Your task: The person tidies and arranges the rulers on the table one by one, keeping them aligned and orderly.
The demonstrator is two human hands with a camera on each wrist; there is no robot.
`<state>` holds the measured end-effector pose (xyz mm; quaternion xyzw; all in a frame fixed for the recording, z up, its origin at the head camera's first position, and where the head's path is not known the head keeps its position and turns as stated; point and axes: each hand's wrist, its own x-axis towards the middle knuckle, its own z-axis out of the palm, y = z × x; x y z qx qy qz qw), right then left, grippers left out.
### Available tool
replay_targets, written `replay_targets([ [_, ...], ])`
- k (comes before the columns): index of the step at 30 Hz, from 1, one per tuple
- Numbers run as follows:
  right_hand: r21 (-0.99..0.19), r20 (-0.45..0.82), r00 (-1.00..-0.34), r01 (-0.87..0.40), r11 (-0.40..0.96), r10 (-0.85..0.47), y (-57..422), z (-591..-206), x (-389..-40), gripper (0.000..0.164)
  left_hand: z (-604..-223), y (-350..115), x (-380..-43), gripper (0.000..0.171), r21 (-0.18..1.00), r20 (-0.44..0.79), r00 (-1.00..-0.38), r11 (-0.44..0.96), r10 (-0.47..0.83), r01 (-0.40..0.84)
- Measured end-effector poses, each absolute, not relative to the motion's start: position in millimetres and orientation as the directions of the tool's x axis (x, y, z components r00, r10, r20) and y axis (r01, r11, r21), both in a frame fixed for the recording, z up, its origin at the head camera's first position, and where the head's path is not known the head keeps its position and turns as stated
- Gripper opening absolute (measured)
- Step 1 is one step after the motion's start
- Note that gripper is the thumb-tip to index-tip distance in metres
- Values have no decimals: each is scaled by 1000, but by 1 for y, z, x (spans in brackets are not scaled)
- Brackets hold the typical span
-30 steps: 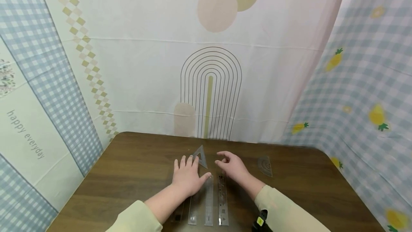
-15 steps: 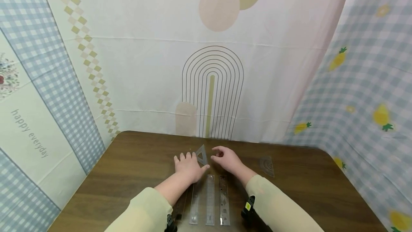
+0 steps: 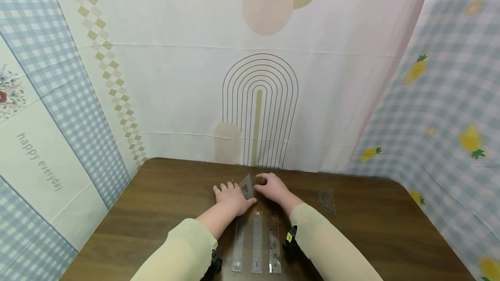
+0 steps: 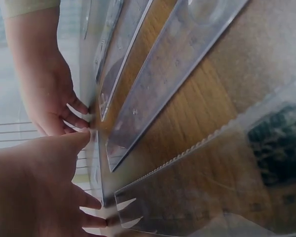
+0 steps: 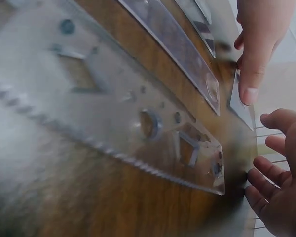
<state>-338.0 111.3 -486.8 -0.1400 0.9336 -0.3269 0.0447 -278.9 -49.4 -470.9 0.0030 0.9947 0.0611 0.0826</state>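
My left hand [image 3: 230,199] rests on the table with fingers spread, beside and partly over a clear triangular set square [image 3: 248,181]. In the right wrist view its thumb lies over the set square [image 5: 235,101]. Just right of the set square is my right hand [image 3: 273,187], fingers loosely bent, thumb and index finger apart, nothing held. Whether it touches the set square's edge I cannot tell. Nearer me, a clear ruler [image 3: 238,250], a middle ruler [image 3: 257,242] and a ruler with cut-out shapes [image 3: 274,246] lie side by side.
A clear protractor [image 3: 326,200] lies to the right on the brown wooden table [image 3: 375,229]. Another clear ruler with a serrated edge [image 4: 197,177] lies under my left forearm. A patterned cloth [image 3: 175,90] hangs behind the table.
My right hand has moved left and slightly away from me, up to the set square. The left hand has shifted a little forward and right, still spread. The rulers stay in place.
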Motion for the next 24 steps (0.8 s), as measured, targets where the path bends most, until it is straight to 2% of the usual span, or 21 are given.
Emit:
replay_targets([
  [11, -533, -32, -945, -259, 806, -325, 104, -488, -356, 48, -479, -48, -283, 100, 98, -155, -988, 995, 7, -8],
  [24, -459, -102, -948, -224, 860, -301, 92, -484, -364, 56, -475, -46, -283, 97, 97, -174, -985, 995, 0, -17],
])
